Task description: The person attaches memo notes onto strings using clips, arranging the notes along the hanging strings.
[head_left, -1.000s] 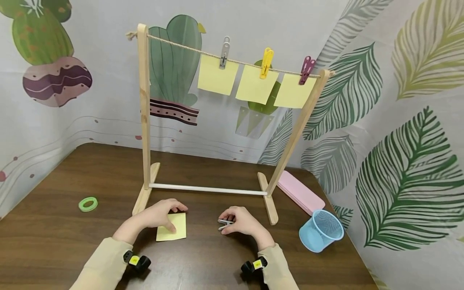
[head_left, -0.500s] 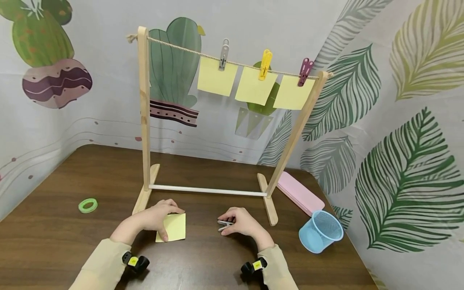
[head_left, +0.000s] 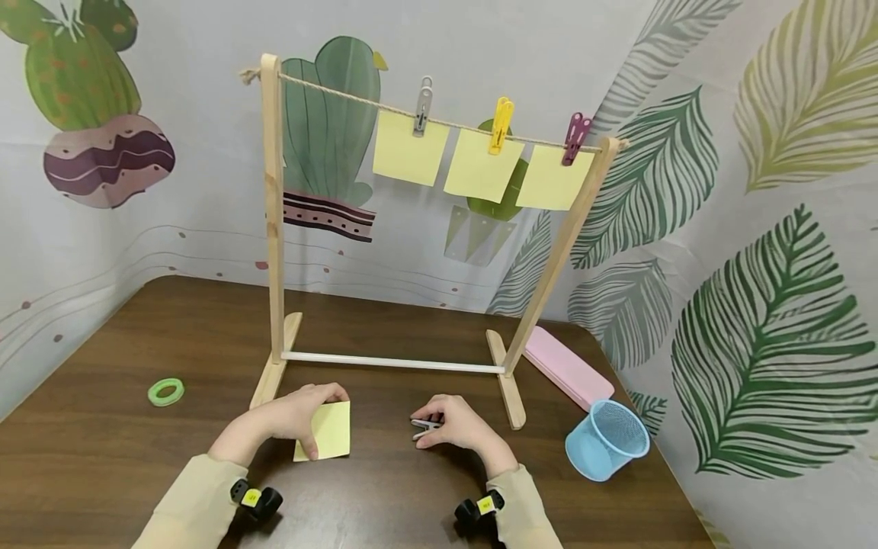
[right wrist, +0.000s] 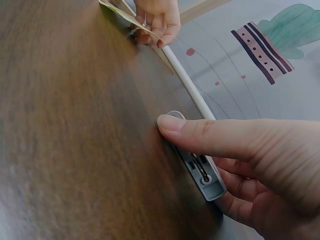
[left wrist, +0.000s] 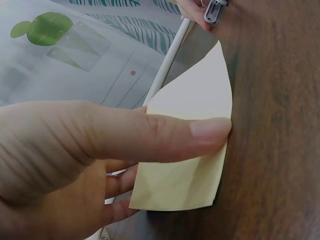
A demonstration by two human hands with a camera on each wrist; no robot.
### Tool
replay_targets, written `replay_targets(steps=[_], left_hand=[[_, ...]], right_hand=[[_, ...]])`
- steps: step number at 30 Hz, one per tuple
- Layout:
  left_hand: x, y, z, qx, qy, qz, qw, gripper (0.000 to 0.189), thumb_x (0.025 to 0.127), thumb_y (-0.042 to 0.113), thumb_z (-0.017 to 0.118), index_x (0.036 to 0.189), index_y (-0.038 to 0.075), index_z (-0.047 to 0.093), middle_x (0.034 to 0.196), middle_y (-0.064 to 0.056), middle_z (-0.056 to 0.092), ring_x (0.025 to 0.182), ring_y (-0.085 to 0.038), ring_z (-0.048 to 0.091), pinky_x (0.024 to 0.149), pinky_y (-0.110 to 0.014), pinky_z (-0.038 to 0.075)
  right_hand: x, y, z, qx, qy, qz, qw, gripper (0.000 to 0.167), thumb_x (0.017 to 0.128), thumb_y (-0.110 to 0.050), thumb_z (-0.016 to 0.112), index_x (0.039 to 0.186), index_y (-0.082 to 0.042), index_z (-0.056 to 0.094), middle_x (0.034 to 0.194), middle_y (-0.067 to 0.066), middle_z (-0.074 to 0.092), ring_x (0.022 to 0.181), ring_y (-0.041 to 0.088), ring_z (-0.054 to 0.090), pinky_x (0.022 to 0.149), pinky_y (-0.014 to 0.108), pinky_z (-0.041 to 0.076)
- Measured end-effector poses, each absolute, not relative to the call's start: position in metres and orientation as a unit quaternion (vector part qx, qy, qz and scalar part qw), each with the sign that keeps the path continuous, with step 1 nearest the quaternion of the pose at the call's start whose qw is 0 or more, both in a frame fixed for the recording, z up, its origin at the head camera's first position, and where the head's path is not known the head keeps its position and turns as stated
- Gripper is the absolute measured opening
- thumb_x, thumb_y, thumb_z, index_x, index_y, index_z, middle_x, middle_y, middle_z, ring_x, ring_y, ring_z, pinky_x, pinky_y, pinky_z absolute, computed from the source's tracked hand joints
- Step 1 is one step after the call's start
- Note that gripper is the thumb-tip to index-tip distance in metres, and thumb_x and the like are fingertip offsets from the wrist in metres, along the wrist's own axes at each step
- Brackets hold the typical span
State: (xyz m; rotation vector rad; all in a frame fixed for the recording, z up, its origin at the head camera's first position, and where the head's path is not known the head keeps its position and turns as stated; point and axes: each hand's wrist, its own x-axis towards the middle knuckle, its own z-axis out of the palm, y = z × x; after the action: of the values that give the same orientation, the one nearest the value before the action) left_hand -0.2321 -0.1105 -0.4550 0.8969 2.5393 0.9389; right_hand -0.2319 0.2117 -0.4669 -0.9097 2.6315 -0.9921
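Note:
My left hand [head_left: 293, 416] pinches a yellow paper note [head_left: 332, 431] by opposite edges, thumb at the near edge and fingers at the far one. In the left wrist view the note [left wrist: 187, 87] bows across the thumb, with a shadow under its lower end. To the right, my right hand [head_left: 458, 427] holds a grey clothespin [head_left: 420, 423] between thumb and fingers. The right wrist view shows the thumb lying over one end of the clothespin [right wrist: 214, 191]; its spring is visible. The two hands are apart, both low over the table.
Behind the hands stands a wooden frame [head_left: 274, 229] with a rope [head_left: 329, 90]. Three yellow notes [head_left: 411, 149] hang from it under grey, yellow [head_left: 501, 126] and purple clothespins [head_left: 577, 139]. A green ring [head_left: 166, 392] lies left; a pink case [head_left: 569, 367] and blue mesh cup [head_left: 597, 446] are right.
My left thumb has slid from the note's face to its near edge, and the note now bends between thumb and fingers. The right hand keeps its hold on the clothespin, nearly still.

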Motion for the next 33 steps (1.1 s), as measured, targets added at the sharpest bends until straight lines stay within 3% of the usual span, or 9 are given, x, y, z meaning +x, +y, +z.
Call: replay_targets(steps=[4, 8, 17, 20, 27, 33], left_hand=[[-0.232, -0.110, -0.455, 0.309, 0.874, 0.340, 0.159, 0.087, 0.046, -0.001, 0.093, 0.121, 0.011, 0.051, 0.110, -0.007, 0.061, 0.091, -0.017, 0.053, 0.079, -0.031, 0.046], [-0.231, -0.111, -0.456, 0.313, 0.877, 0.331, 0.152, 0.087, 0.046, 0.002, 0.094, 0.123, 0.005, 0.053, 0.113, -0.006, 0.062, 0.092, -0.015, 0.053, 0.080, -0.029, 0.046], [-0.232, -0.111, -0.456, 0.297, 0.878, 0.342, 0.159, 0.070, 0.049, 0.002, 0.092, 0.111, 0.003, 0.059, 0.092, 0.001, 0.058, 0.081, -0.012, 0.048, 0.072, -0.025, 0.043], [-0.234, -0.111, -0.457, 0.294, 0.873, 0.354, 0.159, 0.059, 0.056, 0.004, 0.090, 0.107, 0.004, 0.061, 0.089, 0.001, 0.058, 0.077, -0.011, 0.048, 0.069, -0.023, 0.042], [-0.239, -0.115, -0.459, 0.302, 0.870, 0.366, 0.133, 0.022, 0.082, 0.011, 0.074, 0.099, 0.001, 0.066, 0.091, -0.002, 0.066, 0.077, -0.006, 0.052, 0.065, -0.021, 0.044], [-0.242, -0.118, -0.462, 0.294, 0.860, 0.394, 0.134, 0.018, 0.086, 0.008, 0.069, 0.099, -0.005, 0.067, 0.092, -0.009, 0.071, 0.076, -0.006, 0.056, 0.064, -0.021, 0.047]], right_hand=[[-0.232, 0.212, -0.467, -0.308, 0.885, -0.336, 0.092, 0.039, 0.072, -0.019, 0.087, 0.107, -0.006, 0.075, 0.092, 0.004, 0.069, 0.077, 0.002, 0.054, 0.069, 0.017, 0.047], [-0.233, 0.212, -0.468, -0.310, 0.884, -0.337, 0.094, 0.039, 0.072, -0.020, 0.087, 0.107, -0.007, 0.075, 0.092, 0.004, 0.069, 0.076, 0.001, 0.052, 0.068, 0.016, 0.046], [-0.233, 0.211, -0.472, -0.304, 0.888, -0.334, 0.091, 0.039, 0.071, -0.021, 0.088, 0.106, -0.009, 0.076, 0.091, 0.002, 0.069, 0.074, -0.001, 0.050, 0.067, 0.016, 0.045], [-0.234, 0.210, -0.472, -0.303, 0.889, -0.330, 0.091, 0.038, 0.071, -0.022, 0.088, 0.105, -0.010, 0.077, 0.090, 0.000, 0.069, 0.074, -0.002, 0.050, 0.067, 0.015, 0.044], [-0.234, 0.210, -0.472, -0.302, 0.891, -0.328, 0.090, 0.035, 0.071, -0.022, 0.088, 0.103, -0.012, 0.077, 0.090, -0.001, 0.069, 0.075, -0.001, 0.050, 0.067, 0.015, 0.044], [-0.233, 0.211, -0.471, -0.304, 0.891, -0.327, 0.088, 0.034, 0.072, -0.023, 0.087, 0.102, -0.011, 0.077, 0.091, 0.000, 0.070, 0.076, -0.001, 0.052, 0.068, 0.016, 0.045]])
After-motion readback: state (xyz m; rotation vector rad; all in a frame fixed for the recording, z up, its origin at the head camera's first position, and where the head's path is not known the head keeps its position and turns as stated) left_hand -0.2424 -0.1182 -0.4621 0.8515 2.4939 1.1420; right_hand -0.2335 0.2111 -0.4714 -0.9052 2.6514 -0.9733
